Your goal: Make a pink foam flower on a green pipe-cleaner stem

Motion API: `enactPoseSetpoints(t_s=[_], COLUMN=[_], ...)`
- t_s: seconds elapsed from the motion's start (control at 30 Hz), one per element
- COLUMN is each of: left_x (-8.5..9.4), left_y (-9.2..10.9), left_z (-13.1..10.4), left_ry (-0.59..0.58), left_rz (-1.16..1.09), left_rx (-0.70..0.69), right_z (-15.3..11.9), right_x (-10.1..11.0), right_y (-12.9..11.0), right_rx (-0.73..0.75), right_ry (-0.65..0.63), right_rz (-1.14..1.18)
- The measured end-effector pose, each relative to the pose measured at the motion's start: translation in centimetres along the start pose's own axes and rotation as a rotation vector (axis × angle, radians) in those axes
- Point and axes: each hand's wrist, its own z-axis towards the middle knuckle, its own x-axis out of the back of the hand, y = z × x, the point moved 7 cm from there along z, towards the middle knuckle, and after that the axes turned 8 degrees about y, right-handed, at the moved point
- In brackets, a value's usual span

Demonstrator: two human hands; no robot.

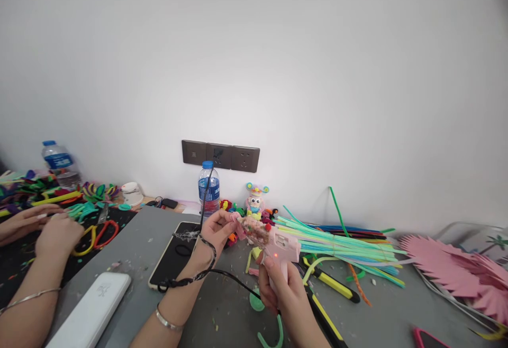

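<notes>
In my right hand (283, 287) is a pink hot glue gun (282, 247), gripped by its handle, with a small red light lit on its side. Its nozzle end is smeared and points left. My left hand (217, 231) pinches a small pink fuzzy piece (238, 225) right at the nozzle; whether the two touch I cannot tell. The black cord (234, 276) runs from the gun past my left wrist. Behind the gun sits a little figure (254, 202) with big eyes and a colourful hat.
A bundle of pipe cleaners (341, 247) lies right of the gun, near yellow-black pliers (333, 282) and pink jagged-edged pieces (444, 263). A water bottle (208, 189) stands below the wall sockets (220, 155). A phone (174, 255) and white power bank (93, 311) lie left. Another person's hands (57, 231) work near scissors (105, 231).
</notes>
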Motion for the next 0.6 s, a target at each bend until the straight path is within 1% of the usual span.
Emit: enactPoseSetpoints(t_s=[0.27, 0.4, 0.6], left_x=[0.4, 0.8, 0.8], left_y=[0.6, 0.7, 1.0], left_z=[0.2, 0.2, 0.3], left_ry=[0.017, 0.065, 0.09], left_rz=[-0.043, -0.043, -0.069], left_rx=[-0.032, -0.036, -0.05], right_z=[0.0, 0.0, -0.1], right_x=[0.1, 0.1, 0.2], right_y=[0.1, 0.2, 0.8], right_rx=[-0.03, -0.043, -0.029], right_ry=[0.022, 0.03, 0.001], right_rz=[-0.043, -0.046, -0.028])
